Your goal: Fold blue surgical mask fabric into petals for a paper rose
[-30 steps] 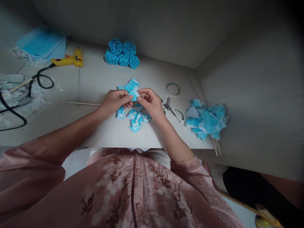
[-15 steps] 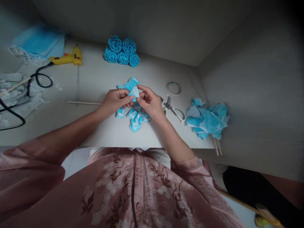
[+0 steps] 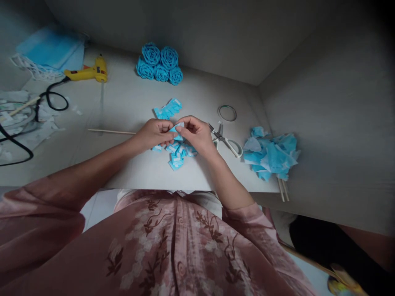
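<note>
A pink flowered shirt (image 3: 173, 246) is filling the bottom of the view, and both bare forearms are reaching from it over the front edge of a pale grey counter (image 3: 138, 172). The left hand (image 3: 154, 133) and the right hand (image 3: 196, 133) are meeting just above the surface, fingers curled in, each pinching the same small blue fabric piece (image 3: 177, 128), which is sitting between their fingertips and partly hidden by them. Directly beneath, a loose pile of folded blue pieces (image 3: 177, 156) is lying on the counter. Just right of the right hand, white-handled scissors (image 3: 227, 142) are lying flat; further right a heap of blue scraps (image 3: 271, 154) is lying over wooden sticks (image 3: 282, 191) beside the side wall (image 3: 333, 123). A thin wooden skewer (image 3: 108, 131) is lying left of the left hand. Beyond the hands, a few blue strips (image 3: 168, 109) and a thin ring (image 3: 226, 113) are lying apart. Farther back on the left, a yellow glue gun (image 3: 88, 73) is trailing a black cord (image 3: 52, 100) past white scraps (image 3: 21, 123), with stacked blue masks (image 3: 49, 49) behind. Five blue fabric roses (image 3: 160, 65) are sitting clustered near the back wall (image 3: 200, 37), which is meeting the side wall in a corner
</note>
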Motion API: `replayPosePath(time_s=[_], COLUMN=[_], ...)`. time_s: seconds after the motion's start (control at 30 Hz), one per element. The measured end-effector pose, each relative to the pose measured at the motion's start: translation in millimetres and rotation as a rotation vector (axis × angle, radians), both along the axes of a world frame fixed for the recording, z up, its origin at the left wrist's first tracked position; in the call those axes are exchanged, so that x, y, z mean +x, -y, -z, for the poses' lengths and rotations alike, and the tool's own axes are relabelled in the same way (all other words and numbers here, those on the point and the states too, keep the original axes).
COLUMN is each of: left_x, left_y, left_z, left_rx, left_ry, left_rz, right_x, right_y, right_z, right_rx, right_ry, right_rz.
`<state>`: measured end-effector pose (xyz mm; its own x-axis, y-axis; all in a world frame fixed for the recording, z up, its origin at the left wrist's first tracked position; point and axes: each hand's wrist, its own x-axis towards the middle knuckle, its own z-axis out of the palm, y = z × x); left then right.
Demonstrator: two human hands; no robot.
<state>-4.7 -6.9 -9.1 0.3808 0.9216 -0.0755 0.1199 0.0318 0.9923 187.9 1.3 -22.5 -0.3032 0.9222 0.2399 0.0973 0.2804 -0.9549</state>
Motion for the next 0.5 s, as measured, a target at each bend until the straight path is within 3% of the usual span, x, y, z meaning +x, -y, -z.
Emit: replayPosePath(time_s=[0.17,0.37,0.5], left_x=[-0.1,-0.4,0.1], left_y=[0.0,1.6,2.1], left_z=[-0.1,-5.7,-8.0], left_rx=[-0.031,-0.081,-0.116], left_ry=[0.042,0.119,0.137], left_rz=[0.043,0.006,-0.030], right_x=[0.4,6.4,8.5], right_y=[2.0,0.0,-2.0], right_z=[-0.5,-0.6,1.9], right_rx=[0.137,0.562,0.680], right_ry=[0.013,0.180,0.213], right_rz=[0.032,0.031,0.028])
